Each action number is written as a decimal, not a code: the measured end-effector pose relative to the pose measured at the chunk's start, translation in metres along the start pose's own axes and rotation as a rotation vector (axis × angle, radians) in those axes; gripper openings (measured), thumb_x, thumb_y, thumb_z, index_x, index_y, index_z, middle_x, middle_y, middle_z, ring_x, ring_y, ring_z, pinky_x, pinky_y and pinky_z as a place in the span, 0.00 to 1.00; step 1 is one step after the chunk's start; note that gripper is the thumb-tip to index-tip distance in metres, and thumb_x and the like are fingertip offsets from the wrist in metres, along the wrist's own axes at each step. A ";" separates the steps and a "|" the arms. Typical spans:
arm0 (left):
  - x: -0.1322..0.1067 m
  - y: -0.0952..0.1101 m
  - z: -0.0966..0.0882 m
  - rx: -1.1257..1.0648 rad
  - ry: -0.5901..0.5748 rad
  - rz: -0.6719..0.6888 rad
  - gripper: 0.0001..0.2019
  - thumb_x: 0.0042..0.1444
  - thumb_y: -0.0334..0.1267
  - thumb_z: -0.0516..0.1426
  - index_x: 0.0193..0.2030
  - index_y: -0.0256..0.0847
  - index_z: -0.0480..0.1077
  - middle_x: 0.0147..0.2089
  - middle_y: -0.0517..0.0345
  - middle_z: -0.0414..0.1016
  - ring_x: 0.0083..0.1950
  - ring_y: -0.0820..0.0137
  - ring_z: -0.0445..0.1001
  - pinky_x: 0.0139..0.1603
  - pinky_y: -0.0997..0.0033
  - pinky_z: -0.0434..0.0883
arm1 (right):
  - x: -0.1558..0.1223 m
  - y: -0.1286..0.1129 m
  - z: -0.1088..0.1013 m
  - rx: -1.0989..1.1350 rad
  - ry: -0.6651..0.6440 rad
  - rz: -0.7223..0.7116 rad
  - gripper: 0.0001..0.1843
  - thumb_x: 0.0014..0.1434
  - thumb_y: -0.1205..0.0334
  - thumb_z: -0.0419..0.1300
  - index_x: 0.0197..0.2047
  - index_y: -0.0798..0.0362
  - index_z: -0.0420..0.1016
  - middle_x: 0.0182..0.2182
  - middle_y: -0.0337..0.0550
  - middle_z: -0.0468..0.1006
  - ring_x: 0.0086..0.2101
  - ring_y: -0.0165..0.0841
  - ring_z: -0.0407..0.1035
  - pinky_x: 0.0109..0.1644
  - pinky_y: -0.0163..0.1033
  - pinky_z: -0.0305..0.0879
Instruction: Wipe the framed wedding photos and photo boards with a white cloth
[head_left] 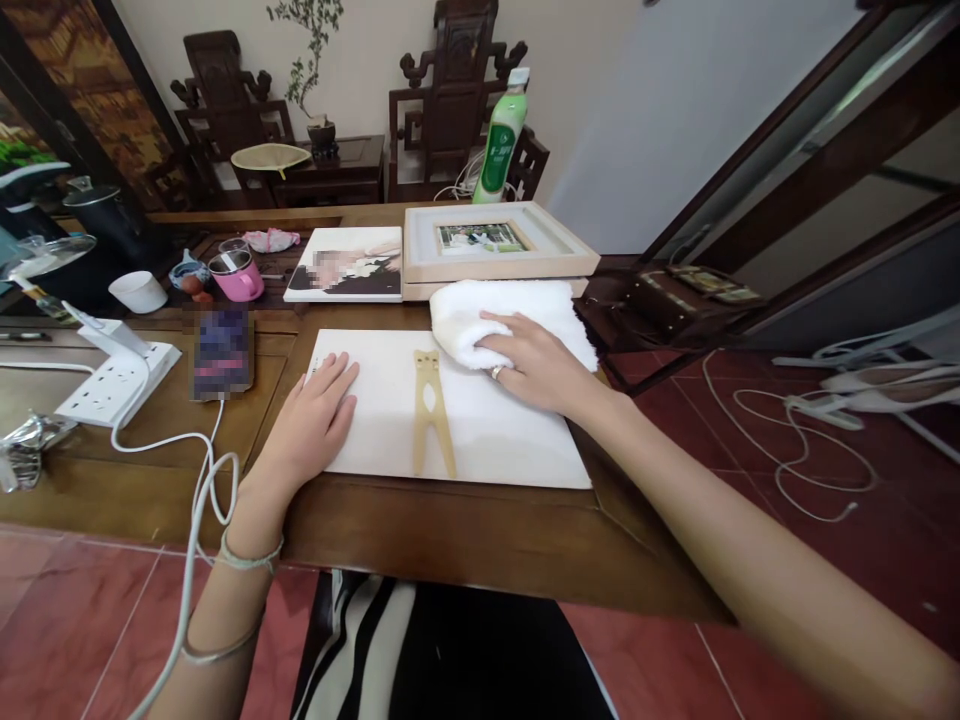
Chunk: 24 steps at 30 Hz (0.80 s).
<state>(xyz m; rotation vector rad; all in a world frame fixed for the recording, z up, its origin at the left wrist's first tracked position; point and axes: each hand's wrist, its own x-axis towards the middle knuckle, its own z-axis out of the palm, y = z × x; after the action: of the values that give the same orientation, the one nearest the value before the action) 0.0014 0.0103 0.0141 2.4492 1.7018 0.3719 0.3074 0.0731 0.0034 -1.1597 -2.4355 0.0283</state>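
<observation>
A white panel (pixel 495 430), the back of a picture frame with a tan wooden stand (pixel 431 415) hinged on it, lies flat on the wooden table (pixel 465 540). My left hand (pixel 311 425) rests flat on its left part, fingers stretched out. My right hand (pixel 529 360) presses on a folded white cloth (pixel 525 310) at the panel's far right corner, with the fingers curled over the cloth.
Behind the panel lie a photo print (pixel 349 262) and a light wooden picture frame (pixel 495 245), with a green bottle (pixel 501 140) beyond. To the left are a pink mug (pixel 238 275), a white cup (pixel 139 292), a phone (pixel 221 352) and a white power strip (pixel 120 378) with cable. Carved chairs stand at the back.
</observation>
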 end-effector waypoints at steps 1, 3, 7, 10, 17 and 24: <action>0.000 -0.001 0.000 -0.004 0.001 -0.001 0.25 0.67 0.38 0.42 0.68 0.37 0.58 0.73 0.46 0.54 0.74 0.59 0.49 0.71 0.48 0.53 | 0.004 0.002 0.002 -0.002 0.007 0.005 0.25 0.50 0.76 0.53 0.49 0.53 0.77 0.56 0.54 0.75 0.62 0.48 0.60 0.64 0.63 0.55; 0.000 -0.001 0.001 -0.011 0.006 -0.001 0.25 0.66 0.39 0.42 0.68 0.37 0.58 0.73 0.46 0.54 0.74 0.59 0.49 0.71 0.48 0.53 | 0.005 0.001 0.004 -0.003 0.016 0.010 0.25 0.50 0.76 0.52 0.49 0.53 0.77 0.56 0.53 0.75 0.62 0.48 0.59 0.64 0.63 0.55; -0.002 -0.002 0.002 -0.019 0.017 -0.002 0.24 0.67 0.39 0.42 0.67 0.38 0.59 0.72 0.48 0.55 0.74 0.60 0.50 0.71 0.48 0.53 | -0.024 -0.018 -0.001 0.003 0.051 -0.028 0.23 0.47 0.77 0.52 0.45 0.56 0.78 0.58 0.58 0.73 0.63 0.50 0.59 0.65 0.65 0.53; -0.004 0.000 0.002 -0.024 0.026 -0.005 0.23 0.67 0.38 0.43 0.67 0.38 0.60 0.72 0.48 0.56 0.74 0.60 0.51 0.71 0.49 0.54 | -0.056 -0.041 -0.009 0.028 0.093 -0.102 0.19 0.45 0.77 0.52 0.36 0.54 0.78 0.59 0.55 0.72 0.63 0.51 0.58 0.65 0.67 0.54; -0.004 0.003 -0.001 -0.014 0.015 -0.012 0.23 0.67 0.38 0.43 0.66 0.37 0.60 0.72 0.46 0.56 0.74 0.60 0.51 0.70 0.48 0.55 | -0.103 -0.089 -0.034 0.069 0.052 -0.172 0.16 0.43 0.82 0.49 0.23 0.51 0.68 0.61 0.53 0.69 0.66 0.49 0.52 0.64 0.68 0.55; -0.003 0.004 -0.001 0.009 0.004 -0.008 0.23 0.68 0.37 0.43 0.67 0.34 0.60 0.72 0.46 0.55 0.74 0.59 0.50 0.71 0.50 0.54 | -0.081 -0.054 -0.024 0.064 0.045 -0.116 0.18 0.44 0.79 0.51 0.31 0.51 0.75 0.60 0.52 0.70 0.64 0.47 0.56 0.66 0.63 0.54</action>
<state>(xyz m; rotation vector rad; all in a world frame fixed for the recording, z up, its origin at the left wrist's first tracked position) 0.0037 0.0056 0.0158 2.4486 1.7181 0.3692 0.3219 -0.0261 0.0056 -0.9794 -2.4394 0.0434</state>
